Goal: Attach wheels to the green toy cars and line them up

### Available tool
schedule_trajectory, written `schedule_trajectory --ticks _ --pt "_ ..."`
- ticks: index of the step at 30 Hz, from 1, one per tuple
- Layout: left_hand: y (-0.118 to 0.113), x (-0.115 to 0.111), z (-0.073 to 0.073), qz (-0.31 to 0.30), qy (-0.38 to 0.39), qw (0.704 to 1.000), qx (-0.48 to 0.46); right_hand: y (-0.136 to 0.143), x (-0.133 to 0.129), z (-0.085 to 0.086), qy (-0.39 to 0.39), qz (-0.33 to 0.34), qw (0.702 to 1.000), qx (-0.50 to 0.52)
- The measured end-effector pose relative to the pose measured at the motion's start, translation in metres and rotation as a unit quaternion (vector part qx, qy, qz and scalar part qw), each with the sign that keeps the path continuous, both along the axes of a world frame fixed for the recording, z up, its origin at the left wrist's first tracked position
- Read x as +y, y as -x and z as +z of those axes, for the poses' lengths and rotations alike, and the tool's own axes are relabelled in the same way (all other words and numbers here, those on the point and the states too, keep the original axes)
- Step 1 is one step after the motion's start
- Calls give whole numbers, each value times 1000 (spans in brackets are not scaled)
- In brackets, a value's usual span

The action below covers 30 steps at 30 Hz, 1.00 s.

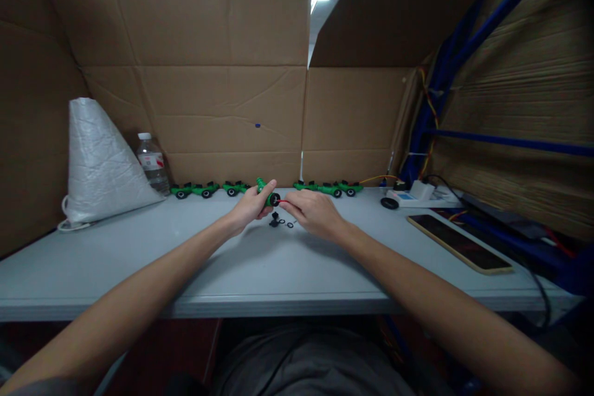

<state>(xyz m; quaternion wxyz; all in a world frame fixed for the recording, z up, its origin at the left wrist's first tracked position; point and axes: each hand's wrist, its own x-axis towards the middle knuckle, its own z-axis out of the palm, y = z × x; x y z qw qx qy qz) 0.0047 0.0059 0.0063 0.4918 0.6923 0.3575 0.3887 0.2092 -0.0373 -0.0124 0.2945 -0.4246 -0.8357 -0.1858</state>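
Head view: left hand (pixel 250 205) clasps car (pixel 261 184), seemingly to steady it; right hand (pixel 315 213) pinches rod (pixel 283 200) at car's wheel (pixel 275 199).

No lettering or number is legible; the label (pixel 152 161) on the bottle (pixel 158 179) at ten o'clock is too small.

The left hand (pixel 254 205) and right hand (pixel 312 210) meet closely over the counter's far half, fingers curled in grips. Both bare forearms angle inward across its front edge.
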Motion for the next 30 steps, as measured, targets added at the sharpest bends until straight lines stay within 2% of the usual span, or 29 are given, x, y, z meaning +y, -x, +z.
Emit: schedule_trajectory --ticks 4,8,16,21,23,26,30 --pt "2 -7 6 -23 33 999 28 0 -3 2 -14 4 1000 -5" --pt "4 -10 10 -19 55 997 44 -1 -3 2 -20 12 1000 -6" --pt "7 -2 5 -68 72 994 42 0 0 1 -19 52 998 2" --pt "4 4 1 16 -1 1000 2 0 1 2 -24 -17 999 12" --pt "3 4 0 25 -20 999 8 0 1 0 -30 -34 999 6" --pt "3 0 2 5 -5 1000 26 0 1 -1 -35 -26 999 -4" --pt "3 -6 6 -2 54 998 44 1 -1 -1 -35 -6 999 -2"
